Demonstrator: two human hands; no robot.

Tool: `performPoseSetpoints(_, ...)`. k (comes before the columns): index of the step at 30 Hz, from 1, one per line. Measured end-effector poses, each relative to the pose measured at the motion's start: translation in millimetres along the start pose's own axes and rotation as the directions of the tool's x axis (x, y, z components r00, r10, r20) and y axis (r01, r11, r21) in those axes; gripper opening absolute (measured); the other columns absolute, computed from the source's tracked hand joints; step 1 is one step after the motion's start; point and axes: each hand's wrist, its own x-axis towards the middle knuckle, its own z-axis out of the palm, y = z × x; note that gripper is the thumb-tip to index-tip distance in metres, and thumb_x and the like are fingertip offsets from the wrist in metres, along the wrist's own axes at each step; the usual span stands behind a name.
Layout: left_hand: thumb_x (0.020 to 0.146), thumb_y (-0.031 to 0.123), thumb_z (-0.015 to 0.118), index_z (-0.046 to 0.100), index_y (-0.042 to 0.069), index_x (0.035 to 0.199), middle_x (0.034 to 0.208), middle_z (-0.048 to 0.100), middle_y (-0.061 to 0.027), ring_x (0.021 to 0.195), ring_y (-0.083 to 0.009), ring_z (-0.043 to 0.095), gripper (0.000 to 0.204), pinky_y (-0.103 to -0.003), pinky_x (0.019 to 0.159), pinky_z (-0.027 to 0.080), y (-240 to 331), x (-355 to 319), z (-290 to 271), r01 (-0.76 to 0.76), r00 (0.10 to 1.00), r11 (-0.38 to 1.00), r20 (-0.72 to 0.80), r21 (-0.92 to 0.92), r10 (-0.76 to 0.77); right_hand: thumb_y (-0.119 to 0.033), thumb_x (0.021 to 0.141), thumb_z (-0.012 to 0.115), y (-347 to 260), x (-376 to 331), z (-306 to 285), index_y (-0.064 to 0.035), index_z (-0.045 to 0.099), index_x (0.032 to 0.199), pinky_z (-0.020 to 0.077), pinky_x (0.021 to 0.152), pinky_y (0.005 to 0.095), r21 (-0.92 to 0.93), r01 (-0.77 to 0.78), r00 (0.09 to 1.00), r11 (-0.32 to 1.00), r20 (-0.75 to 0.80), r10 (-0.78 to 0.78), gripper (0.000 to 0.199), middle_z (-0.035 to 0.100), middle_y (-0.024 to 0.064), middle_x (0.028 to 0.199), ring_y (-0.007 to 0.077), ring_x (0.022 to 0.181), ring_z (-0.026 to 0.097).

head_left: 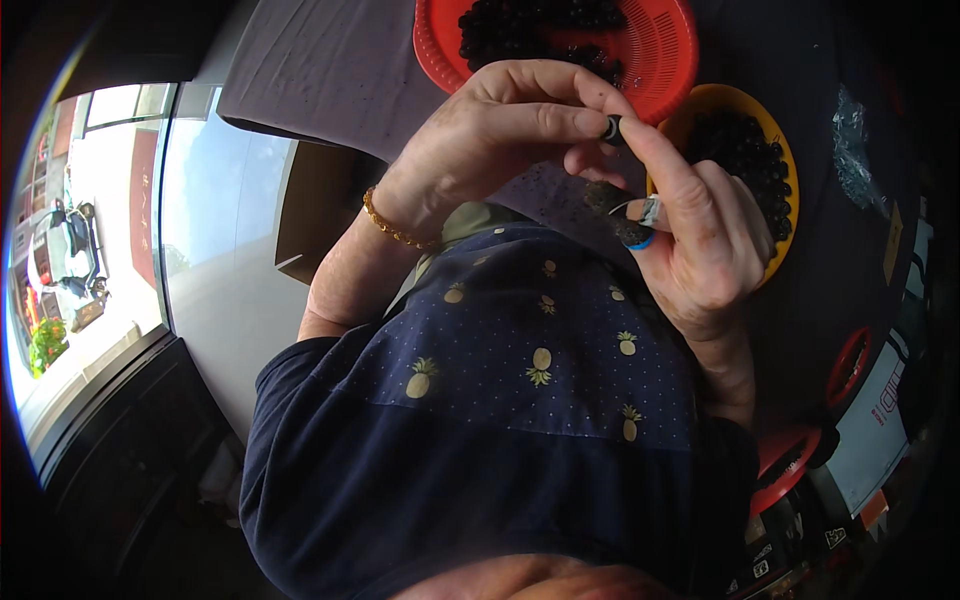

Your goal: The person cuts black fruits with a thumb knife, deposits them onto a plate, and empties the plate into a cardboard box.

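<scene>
My left hand (525, 110), with a gold bracelet (388, 222) at the wrist, pinches a small round black piece (613, 129) with a pale ring on its face. My right hand (705, 230) meets it from the other side, its index fingertip touching the piece. The other right fingers are curled. By the right thumb are dark brown, rough-looking tips (606, 197), a blue band (640, 243) and a shiny silvery band (652, 212); whether these are finger coverings or a held tool, I cannot tell.
Beyond my hands, a red plastic basket (432, 50) holds many small round black pieces. A yellow bowl (790, 170) of similar pieces stands beside my right hand. Crumpled clear plastic (855, 150) lies farther right on the dark-covered table (310, 80). Red containers (785, 465) sit at lower right.
</scene>
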Motion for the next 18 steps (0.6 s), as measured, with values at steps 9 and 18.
performPoseSetpoints(9, 0.074, 0.002, 0.064, 0.062, 0.004, 0.096, 0.092, 0.056, -0.0089, 0.079, -0.0212, 0.061, 0.022, -0.03, 0.063, 0.054, -42, -3, 13, -0.199, 0.972, -0.163, 0.216, 0.966, 0.093, -0.001, 0.072, 0.069, 24, -28, -27, 0.0065, 0.062, 0.094, 0.0383, 0.039, 0.0151, 0.122, -0.247, 0.939, 0.961, -0.214, 0.269, 0.025, 0.064, 0.0069, 0.08, 0.0063, 0.051, 0.051)
performPoseSetpoints(18, 0.076, 0.005, 0.057, 0.058, 0.0, 0.105, 0.092, 0.053, -0.0115, 0.082, -0.0246, 0.059, 0.03, -0.033, 0.07, 0.053, -64, 35, 28, -0.29, 0.946, -0.062, 0.296, 0.955, 0.133, -0.006, 0.079, 0.065, 23, -40, -28, 0.0056, 0.061, 0.096, 0.0384, 0.043, 0.0158, 0.165, -0.339, 0.914, 0.926, -0.175, 0.366, 0.021, 0.065, 0.0072, 0.087, 0.007, 0.056, 0.053)
